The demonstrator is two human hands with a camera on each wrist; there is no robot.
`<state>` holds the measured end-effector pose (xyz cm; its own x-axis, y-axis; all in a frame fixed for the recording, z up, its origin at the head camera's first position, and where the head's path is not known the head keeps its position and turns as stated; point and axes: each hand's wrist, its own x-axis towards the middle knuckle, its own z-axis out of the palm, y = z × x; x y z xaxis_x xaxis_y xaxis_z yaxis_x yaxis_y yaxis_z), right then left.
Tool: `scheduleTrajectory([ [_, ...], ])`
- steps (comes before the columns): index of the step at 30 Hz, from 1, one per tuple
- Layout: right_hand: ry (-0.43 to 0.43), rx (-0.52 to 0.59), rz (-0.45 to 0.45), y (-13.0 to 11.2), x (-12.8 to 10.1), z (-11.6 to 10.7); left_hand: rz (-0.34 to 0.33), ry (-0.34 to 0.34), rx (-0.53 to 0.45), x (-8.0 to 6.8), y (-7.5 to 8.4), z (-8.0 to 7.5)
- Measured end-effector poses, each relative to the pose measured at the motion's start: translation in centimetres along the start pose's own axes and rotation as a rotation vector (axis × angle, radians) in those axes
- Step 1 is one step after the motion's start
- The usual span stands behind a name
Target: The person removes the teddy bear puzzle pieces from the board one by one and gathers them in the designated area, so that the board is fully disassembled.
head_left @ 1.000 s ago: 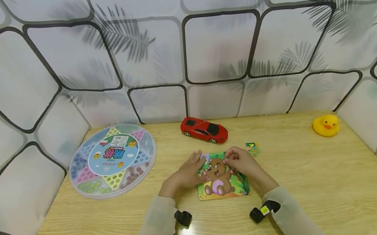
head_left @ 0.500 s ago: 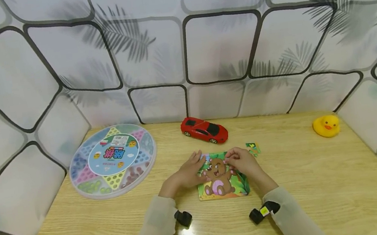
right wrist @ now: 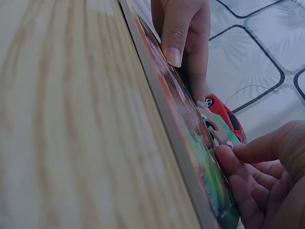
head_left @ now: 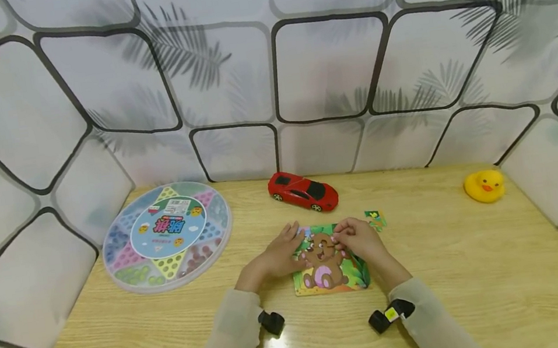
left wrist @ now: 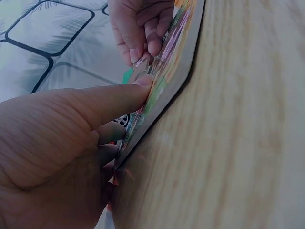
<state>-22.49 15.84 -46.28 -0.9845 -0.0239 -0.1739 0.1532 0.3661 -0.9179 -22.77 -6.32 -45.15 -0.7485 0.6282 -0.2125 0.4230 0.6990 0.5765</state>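
A bear jigsaw puzzle (head_left: 324, 278) lies flat on the table between both hands. My left hand (head_left: 282, 253) rests on its left side, thumb on the picture and fingers spread along the upper left edge. Near the bear's head, my right hand (head_left: 358, 238) pinches a puzzle piece (right wrist: 220, 130) between thumb and forefinger. That piece is tilted up from the picture in the right wrist view. A loose puzzle piece (head_left: 374, 219) with a green pattern lies just beyond the right hand.
Behind the puzzle stands a red toy car (head_left: 304, 192). A round Chinese checkers set (head_left: 128, 276) lies at the left, and a yellow rubber duck (head_left: 485, 187) sits far right. A patterned cloth wall (head_left: 226, 93) encloses the wooden table (head_left: 484, 282).
Both hands keep their places on the puzzle. The piece in my right fingers has shifted slightly at the bear's head.
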Motion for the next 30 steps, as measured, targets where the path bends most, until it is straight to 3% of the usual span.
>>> scheduleTrajectory([
  [8, -0.012, 0.060, 0.017, 0.1, 0.0, -0.1, 0.002, 0.009, -0.006, -0.1, 0.2, 0.0],
  [15, -0.078, 0.103, 0.022, -0.2, -0.1, -0.8, 0.005, 0.007, -0.014, -0.1, 0.1, 0.2],
  [24, -0.182, 0.065, -0.028, 0.2, 0.3, -2.6, -0.001, 0.010, -0.018, -0.1, 0.1, 0.1],
  [30, -0.160, 0.078, -0.050, 0.3, -0.1, -4.7, 0.013, 0.005, 0.004, -0.2, 0.1, 0.0],
])
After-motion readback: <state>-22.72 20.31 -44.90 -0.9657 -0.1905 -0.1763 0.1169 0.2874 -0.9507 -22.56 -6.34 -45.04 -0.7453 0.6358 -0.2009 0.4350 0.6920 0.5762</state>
